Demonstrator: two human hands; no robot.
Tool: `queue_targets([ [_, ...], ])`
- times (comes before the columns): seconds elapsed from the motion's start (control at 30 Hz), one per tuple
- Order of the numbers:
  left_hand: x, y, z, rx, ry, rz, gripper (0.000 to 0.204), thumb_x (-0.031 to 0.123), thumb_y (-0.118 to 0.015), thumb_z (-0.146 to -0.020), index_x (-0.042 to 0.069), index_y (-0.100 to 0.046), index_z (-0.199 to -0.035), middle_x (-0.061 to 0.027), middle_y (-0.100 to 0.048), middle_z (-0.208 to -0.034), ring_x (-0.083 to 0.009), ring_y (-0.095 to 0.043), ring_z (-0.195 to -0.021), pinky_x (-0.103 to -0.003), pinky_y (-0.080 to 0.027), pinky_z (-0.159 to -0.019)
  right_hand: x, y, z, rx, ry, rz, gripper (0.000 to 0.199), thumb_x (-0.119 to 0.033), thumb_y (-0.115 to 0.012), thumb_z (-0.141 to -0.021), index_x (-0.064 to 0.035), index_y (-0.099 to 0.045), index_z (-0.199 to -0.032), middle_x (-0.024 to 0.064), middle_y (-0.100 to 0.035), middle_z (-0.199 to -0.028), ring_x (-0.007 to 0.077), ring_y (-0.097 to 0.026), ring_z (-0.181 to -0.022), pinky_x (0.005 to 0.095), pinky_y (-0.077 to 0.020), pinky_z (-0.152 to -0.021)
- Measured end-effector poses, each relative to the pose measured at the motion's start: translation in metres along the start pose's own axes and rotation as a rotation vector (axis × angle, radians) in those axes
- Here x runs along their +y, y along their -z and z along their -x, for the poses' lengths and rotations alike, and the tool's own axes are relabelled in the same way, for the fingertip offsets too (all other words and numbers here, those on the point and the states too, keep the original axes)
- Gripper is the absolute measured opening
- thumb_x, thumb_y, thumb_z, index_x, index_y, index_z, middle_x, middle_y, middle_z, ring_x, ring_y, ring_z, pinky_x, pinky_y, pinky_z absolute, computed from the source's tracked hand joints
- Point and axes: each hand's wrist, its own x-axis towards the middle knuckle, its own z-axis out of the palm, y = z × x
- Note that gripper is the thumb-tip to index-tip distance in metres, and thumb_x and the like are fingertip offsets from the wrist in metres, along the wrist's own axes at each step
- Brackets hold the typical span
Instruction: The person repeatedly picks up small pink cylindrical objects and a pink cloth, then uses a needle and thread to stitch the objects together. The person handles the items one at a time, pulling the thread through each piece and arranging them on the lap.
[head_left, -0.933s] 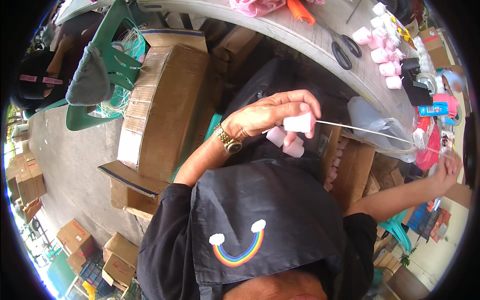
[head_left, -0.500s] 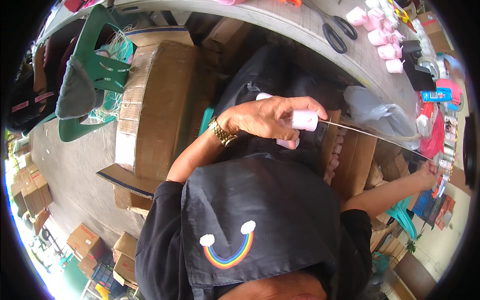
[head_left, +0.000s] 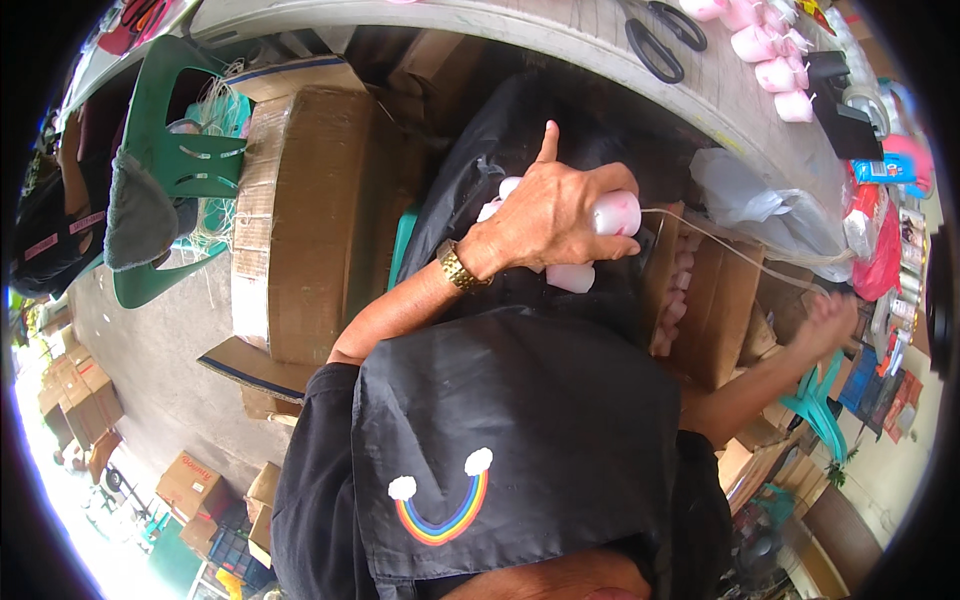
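My left hand (head_left: 560,215) is closed round a pale pink candle (head_left: 616,213) above my lap, with the thumb and fingers on its sides and one finger raised. A white wick string (head_left: 715,227) runs slack from the candle's end towards my right hand (head_left: 828,318). That hand is off to the right, slightly blurred, its fingers pinched together where the string ends. Another pale pink candle (head_left: 570,277) rests on the black cloth of my lap under my left hand. More pale pieces (head_left: 509,187) show partly behind the hand.
An open cardboard box (head_left: 715,320) with several pink candles stands at my right. A big carton (head_left: 325,225) stands at my left, beside a green chair (head_left: 195,165). On the table (head_left: 590,45) lie black-handled scissors (head_left: 655,50) and wicked candles (head_left: 775,75). A clear plastic bag (head_left: 745,195) hangs near its edge.
My right hand has come inward and towards me, and the taut string has gone slack. My left hand has turned back-up, with one finger lifted, still gripping the candle.
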Motion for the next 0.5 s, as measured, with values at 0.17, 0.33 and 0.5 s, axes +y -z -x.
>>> queue_targets([
  [0.17,0.002,-0.012,-0.005,-0.103,0.094,0.109,0.055,0.026,-0.075,-0.075,0.013,-0.047,-0.121,-0.0053,-0.067,-0.073,-0.0267,-0.067,-0.071,-0.067,-0.008,-0.11,0.008,-0.135,0.153,-0.855,0.006,0.334,0.018,-0.013,-0.059,-0.093,-0.0065,-0.061,-0.11,-0.0048,-0.05,-0.073,0.0025,-0.045,-0.064,0.017,-0.0379,-0.058],
  [0.33,-0.003,-0.006,0.002,0.0,0.089,0.078,0.05,0.035,-0.079,-0.073,0.011,-0.059,-0.112,-0.0074,-0.068,-0.074,-0.0269,-0.068,-0.072,-0.066,-0.007,-0.111,0.018,-0.179,0.191,-0.995,-0.125,0.143,0.015,-0.011,-0.066,-0.09,-0.0027,-0.06,-0.101,-0.0032,-0.056,-0.074,0.002,-0.046,-0.064,0.0175,-0.0378,-0.058],
  [0.5,-0.004,-0.009,0.003,0.177,0.018,-0.031,0.045,0.04,-0.079,-0.071,0.009,-0.066,-0.101,-0.0092,-0.068,-0.069,-0.0299,-0.068,-0.069,-0.065,-0.008,-0.111,0.018,-0.182,0.192,-0.998,-0.158,0.117,0.015,-0.012,-0.064,-0.091,-0.0004,-0.059,-0.1,-0.0011,-0.058,-0.078,0.0033,-0.049,-0.066,0.0181,-0.0404,-0.06],
])
